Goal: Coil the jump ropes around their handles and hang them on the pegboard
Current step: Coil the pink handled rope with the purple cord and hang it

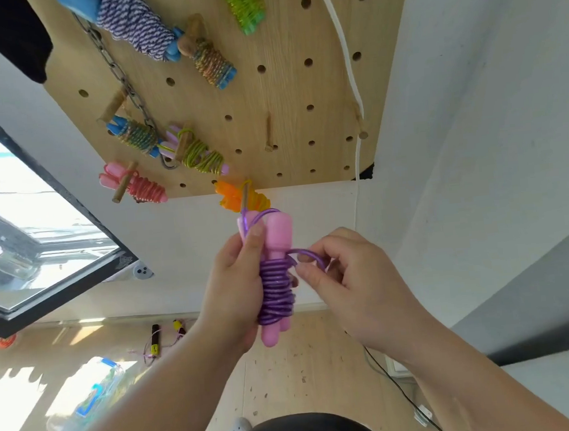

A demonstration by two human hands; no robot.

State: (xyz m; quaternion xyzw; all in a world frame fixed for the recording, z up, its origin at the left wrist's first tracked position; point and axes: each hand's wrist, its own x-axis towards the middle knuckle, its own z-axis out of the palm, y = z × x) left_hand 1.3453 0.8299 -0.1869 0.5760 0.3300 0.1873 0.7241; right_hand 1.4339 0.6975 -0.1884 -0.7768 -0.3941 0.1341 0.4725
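Left hand [234, 288]: closed round the pink handles [271, 237], which stand side by side and upright; the thumb lies along them.
Right hand [343, 279]: at 3 o'clock of the bundle; thumb and fingers pinch a free loop of the purple rope [276, 291].
Purple rope: wound in close turns round the middle of both handles; one loop arches over the handle tops at 12 o'clock.
Bundle position: held in mid-air at frame centre, just below the pegboard's lower edge.
Pegboard [282, 88]: at 12 o'clock; several coiled ropes hang on its wooden pegs. The orange rope [236, 195] is nearest, at 12 o'clock of the bundle.
Bare peg [268, 134]: at 1 o'clock of the orange rope.
Floor [306, 368]: an uncoiled rope with dark handles [156, 336] lies at 8 o'clock of the bundle.
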